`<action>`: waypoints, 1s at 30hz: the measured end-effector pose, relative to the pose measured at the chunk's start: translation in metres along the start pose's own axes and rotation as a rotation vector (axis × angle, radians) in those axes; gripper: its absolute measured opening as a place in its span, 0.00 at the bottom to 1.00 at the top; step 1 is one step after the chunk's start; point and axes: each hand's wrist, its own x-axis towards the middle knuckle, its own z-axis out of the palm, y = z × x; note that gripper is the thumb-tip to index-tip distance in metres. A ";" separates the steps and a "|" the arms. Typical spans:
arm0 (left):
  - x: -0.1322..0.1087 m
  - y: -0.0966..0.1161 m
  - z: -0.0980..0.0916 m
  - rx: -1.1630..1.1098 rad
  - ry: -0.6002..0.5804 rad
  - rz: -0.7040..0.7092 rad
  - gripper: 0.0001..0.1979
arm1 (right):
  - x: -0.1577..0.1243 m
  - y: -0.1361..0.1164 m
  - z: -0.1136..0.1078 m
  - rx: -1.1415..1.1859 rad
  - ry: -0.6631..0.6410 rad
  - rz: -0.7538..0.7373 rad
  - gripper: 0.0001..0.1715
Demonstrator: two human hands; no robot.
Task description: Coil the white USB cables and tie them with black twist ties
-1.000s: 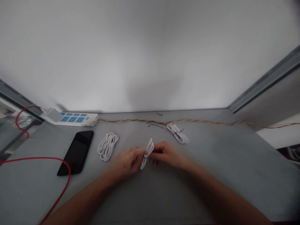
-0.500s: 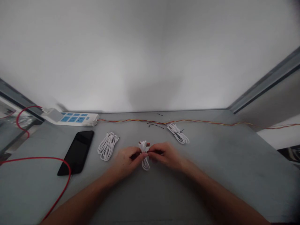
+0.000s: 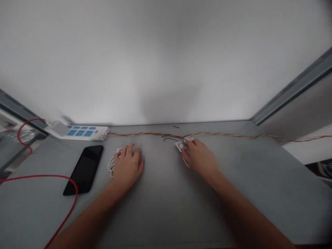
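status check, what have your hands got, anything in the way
Left hand spread over coiled white cable. Right hand on second coiled white cable. Flat black smartphone left of left hand; twisted red-yellow wire beyond right hand.

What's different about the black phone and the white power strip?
The phone is black, while the power strip is white with blue socket panels. The phone sits nearer the person; the strip runs along the table's back edge. Both lie on the grey table.
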 end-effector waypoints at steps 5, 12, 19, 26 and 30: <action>-0.007 0.013 0.008 -0.207 -0.008 0.218 0.14 | -0.006 -0.009 0.004 0.079 0.163 -0.195 0.14; -0.002 0.001 -0.017 0.097 0.053 -0.035 0.17 | -0.008 -0.017 0.009 0.190 0.117 -0.314 0.10; -0.004 0.001 -0.004 -0.204 -0.142 0.087 0.17 | -0.008 -0.018 0.008 0.235 0.054 -0.310 0.11; -0.008 0.012 -0.008 -0.701 0.068 0.198 0.18 | -0.017 -0.030 0.008 0.348 -0.128 -0.355 0.16; -0.006 0.007 -0.007 -0.567 -0.066 0.248 0.18 | -0.022 -0.034 0.008 0.373 -0.223 -0.339 0.19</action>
